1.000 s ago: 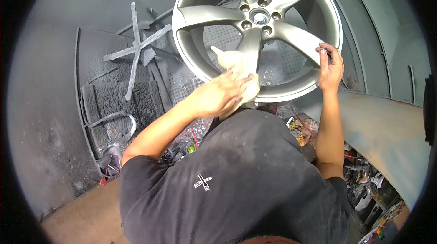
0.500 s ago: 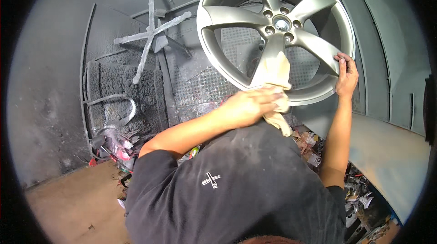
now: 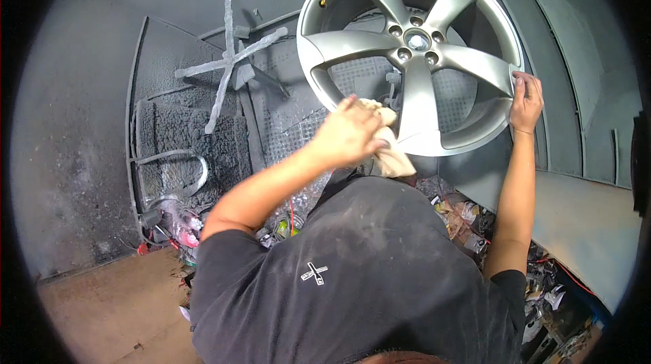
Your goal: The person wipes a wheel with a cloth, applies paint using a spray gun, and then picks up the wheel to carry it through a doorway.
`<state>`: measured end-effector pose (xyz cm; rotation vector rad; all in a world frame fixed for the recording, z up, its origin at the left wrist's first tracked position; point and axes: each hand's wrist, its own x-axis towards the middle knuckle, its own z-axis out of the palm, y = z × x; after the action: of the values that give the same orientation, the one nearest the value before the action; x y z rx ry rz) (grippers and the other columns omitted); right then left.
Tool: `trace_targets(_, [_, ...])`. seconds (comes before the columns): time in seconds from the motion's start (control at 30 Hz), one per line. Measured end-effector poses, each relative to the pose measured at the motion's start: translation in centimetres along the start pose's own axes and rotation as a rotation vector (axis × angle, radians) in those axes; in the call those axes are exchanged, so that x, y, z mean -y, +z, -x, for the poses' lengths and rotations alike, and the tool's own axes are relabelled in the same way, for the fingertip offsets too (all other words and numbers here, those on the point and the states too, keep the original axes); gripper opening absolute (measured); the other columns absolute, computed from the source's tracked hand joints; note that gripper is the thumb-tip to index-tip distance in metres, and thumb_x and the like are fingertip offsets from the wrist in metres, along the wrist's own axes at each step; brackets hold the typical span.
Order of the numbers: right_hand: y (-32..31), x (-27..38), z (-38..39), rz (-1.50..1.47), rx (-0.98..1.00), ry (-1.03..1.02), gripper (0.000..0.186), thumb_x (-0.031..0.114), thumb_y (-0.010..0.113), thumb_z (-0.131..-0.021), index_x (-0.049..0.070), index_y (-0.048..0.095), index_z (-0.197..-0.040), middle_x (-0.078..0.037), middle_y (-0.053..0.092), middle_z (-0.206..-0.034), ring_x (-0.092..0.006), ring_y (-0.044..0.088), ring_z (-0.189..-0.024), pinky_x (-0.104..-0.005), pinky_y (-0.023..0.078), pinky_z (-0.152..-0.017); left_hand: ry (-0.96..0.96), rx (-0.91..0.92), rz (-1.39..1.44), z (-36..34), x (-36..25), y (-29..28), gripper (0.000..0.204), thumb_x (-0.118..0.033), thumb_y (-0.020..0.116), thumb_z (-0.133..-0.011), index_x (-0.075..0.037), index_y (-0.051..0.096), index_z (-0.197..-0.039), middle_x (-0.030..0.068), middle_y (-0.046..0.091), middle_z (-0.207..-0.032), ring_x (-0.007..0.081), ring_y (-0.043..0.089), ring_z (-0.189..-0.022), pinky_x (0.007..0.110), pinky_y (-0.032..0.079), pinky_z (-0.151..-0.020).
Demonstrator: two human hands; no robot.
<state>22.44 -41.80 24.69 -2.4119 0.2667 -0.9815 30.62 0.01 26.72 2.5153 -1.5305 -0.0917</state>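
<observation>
A silver five-spoke alloy wheel point(image 3: 413, 86) stands upright in front of me in a grey spray booth. My right hand point(image 3: 525, 101) grips its right rim. My left hand point(image 3: 347, 132) presses a pale crumpled cloth point(image 3: 390, 154) against the wheel's lower left rim, beside the bottom spoke. Both forearms reach up from my black T-shirt.
A cross-shaped metal stand point(image 3: 227, 65) coated in grey overspray leans at the back left. A perforated grate point(image 3: 352, 79) shows behind the wheel. Below lie a curved pipe point(image 3: 173, 160), small clutter point(image 3: 461, 218) and a brown board point(image 3: 102, 310).
My left hand with the cloth has slid from the bottom spoke leftward to the lower left rim. The view has shifted, so the wheel sits further right. My right hand keeps its grip.
</observation>
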Motion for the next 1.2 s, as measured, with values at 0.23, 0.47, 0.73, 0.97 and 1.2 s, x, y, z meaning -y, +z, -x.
trace_targets(0.23, [-0.9, 11.5, 4.6, -0.329, -0.107, -0.125, 0.026, 0.018, 0.053, -0.093, -0.001, 0.067, -0.103, -0.014, 0.068, -0.104, -0.0297, 0.063, -0.1, -0.0399, 0.047, -0.093, 0.05, -0.067, 0.018, 2.0, 6.4, -1.1, 0.028, -0.023, 0.063, -0.086, -0.012, 0.069, -0.111, 0.0111, 0.066, -0.125, 0.0226, 0.06, -0.122, 0.051, 0.036, -0.111])
trace_targets(0.47, [4.3, 14.6, 6.4, -0.436, -0.035, 0.058, 0.038, 0.03, 0.052, -0.098, -0.004, 0.063, -0.111, -0.018, 0.066, -0.11, -0.031, 0.059, -0.107, -0.0397, 0.044, -0.097, 0.254, -0.237, 0.178, 2.6, -0.1, 0.6, 0.033, -0.018, 0.068, -0.082, -0.013, 0.067, -0.114, 0.0114, 0.065, -0.128, 0.025, 0.06, -0.122, 0.048, 0.044, -0.106])
trace_targets(0.73, [3.9, 13.3, 4.9, -0.29, 0.001, -0.101, 0.04, 0.035, 0.053, -0.099, -0.001, 0.064, -0.111, -0.017, 0.066, -0.106, -0.0344, 0.059, -0.103, -0.0417, 0.045, -0.094, 0.138, -0.11, -0.008, 4.9, 9.1, -3.8, 0.023, -0.01, 0.07, -0.081, -0.005, 0.065, -0.103, 0.0125, 0.058, -0.138, 0.0294, 0.057, -0.127, 0.053, 0.037, -0.111])
trace_targets(0.97, [3.5, 10.9, 4.6, -0.271, -0.075, -0.036, 0.038, 0.032, 0.052, -0.099, -0.003, 0.065, -0.105, -0.016, 0.068, -0.099, -0.0334, 0.061, -0.098, -0.0413, 0.047, -0.09, 0.042, -0.177, 0.002, 1.1, 4.3, -2.1, 0.025, -0.014, 0.07, -0.082, -0.008, 0.067, -0.106, 0.0127, 0.059, -0.137, 0.0305, 0.057, -0.126, 0.052, 0.038, -0.111])
trace_targets(1.2, [2.9, 8.7, 3.4, -0.28, -0.076, 0.014, 0.028, 0.021, 0.051, -0.098, -0.002, 0.066, -0.105, -0.015, 0.068, -0.093, -0.029, 0.065, -0.089, -0.0371, 0.051, -0.082, 0.191, -0.299, -0.02, 5.6, 9.1, -0.9, 0.04, -0.013, 0.074, -0.071, -0.016, 0.07, -0.11, 0.0072, 0.066, -0.127, 0.0293, 0.059, -0.122, 0.048, 0.043, -0.102])
